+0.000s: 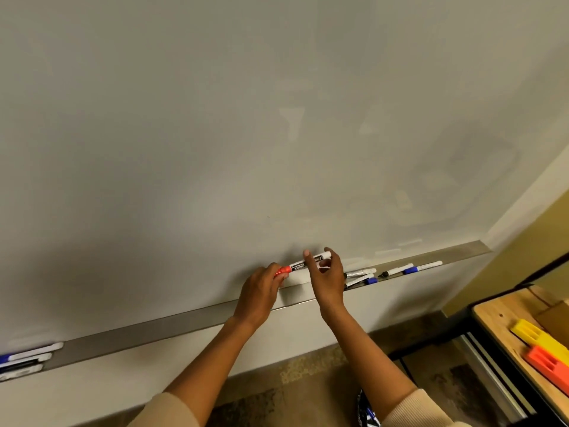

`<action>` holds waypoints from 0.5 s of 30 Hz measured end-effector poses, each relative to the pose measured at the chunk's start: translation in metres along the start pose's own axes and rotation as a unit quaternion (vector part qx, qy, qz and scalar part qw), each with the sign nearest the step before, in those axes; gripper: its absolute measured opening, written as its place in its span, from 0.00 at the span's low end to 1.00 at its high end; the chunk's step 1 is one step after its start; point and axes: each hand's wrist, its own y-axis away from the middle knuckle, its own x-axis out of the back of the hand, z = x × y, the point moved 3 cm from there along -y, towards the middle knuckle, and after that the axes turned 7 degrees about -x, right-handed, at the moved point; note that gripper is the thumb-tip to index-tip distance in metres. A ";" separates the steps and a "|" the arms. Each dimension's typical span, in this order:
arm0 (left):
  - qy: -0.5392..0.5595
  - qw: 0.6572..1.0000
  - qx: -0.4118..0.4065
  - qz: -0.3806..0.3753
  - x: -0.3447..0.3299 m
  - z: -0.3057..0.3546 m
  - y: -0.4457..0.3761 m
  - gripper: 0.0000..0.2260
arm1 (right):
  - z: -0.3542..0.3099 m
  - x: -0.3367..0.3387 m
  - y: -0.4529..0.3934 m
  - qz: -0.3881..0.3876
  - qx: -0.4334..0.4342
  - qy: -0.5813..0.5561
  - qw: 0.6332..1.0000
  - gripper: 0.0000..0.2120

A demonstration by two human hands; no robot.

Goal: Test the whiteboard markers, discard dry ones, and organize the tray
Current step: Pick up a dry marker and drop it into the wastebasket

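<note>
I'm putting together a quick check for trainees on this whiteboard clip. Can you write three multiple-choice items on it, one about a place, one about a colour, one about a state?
1. Where do the loose markers right of the hands lie?
A. on the tray under the whiteboard
B. on the floor
C. on the wooden table

2. What colour is the cap of the marker held in both hands?
A. green
B. red
C. black

3. What is the left hand doing?
A. hanging idle
B. pressing flat on the whiteboard
C. gripping the capped end of the marker

Answers:
1 A: they rest in the tray along the whiteboard.
2 B: the red cap shows on the marker.
3 C: the left hand has its fingers curled round the cap end, while the right hand holds the barrel.
</note>
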 end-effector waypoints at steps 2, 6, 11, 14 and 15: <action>0.003 1.000 -0.018 0.009 0.004 0.015 -0.006 0.11 | -0.008 -0.007 0.009 -0.007 -0.040 -0.049 0.998 0.22; -0.023 0.998 -0.062 0.017 0.014 0.038 -0.014 0.11 | -0.028 -0.013 0.023 0.009 -0.030 -0.110 0.993 0.22; -0.079 0.992 -0.096 0.009 0.026 0.064 -0.023 0.14 | -0.063 -0.011 0.028 0.043 -0.012 -0.173 0.984 0.20; -0.071 0.992 -0.105 0.015 0.034 0.080 -0.030 0.15 | -0.081 -0.010 0.034 0.065 0.000 -0.196 0.978 0.20; -0.070 0.991 -0.110 0.017 0.036 0.085 -0.032 0.14 | -0.086 -0.009 0.036 0.072 0.002 -0.203 0.977 0.20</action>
